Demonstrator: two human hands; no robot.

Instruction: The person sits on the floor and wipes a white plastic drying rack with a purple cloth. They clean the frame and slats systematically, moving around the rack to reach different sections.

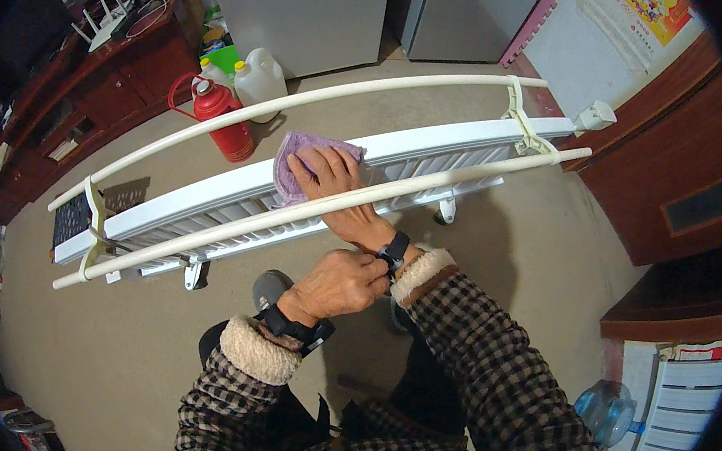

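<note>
My right hand [323, 173] presses a folded purple cloth [287, 182] against the white top of a long, finned electric radiator [187, 199]. It reaches beneath the near white rail [232, 213] of a drying rack fixed to the radiator. Behind it runs the far rail [321, 98]. A black strap with a small dark device [392, 253] circles my right wrist. My left hand [339, 282] is bent at that wrist, its fingers closed about the strap near the fleece cuff; the exact grip is partly hidden. Another black strap [292, 326] is on my left wrist.
Beyond the radiator stand a red thermos flask [224, 121] and a white plastic jug [261, 82]. A wooden cabinet [120, 85] carries a white router [106, 31]. Caster wheels [195, 275] support the radiator. At right are a wooden door [680, 158] and a blue water bottle [604, 412].
</note>
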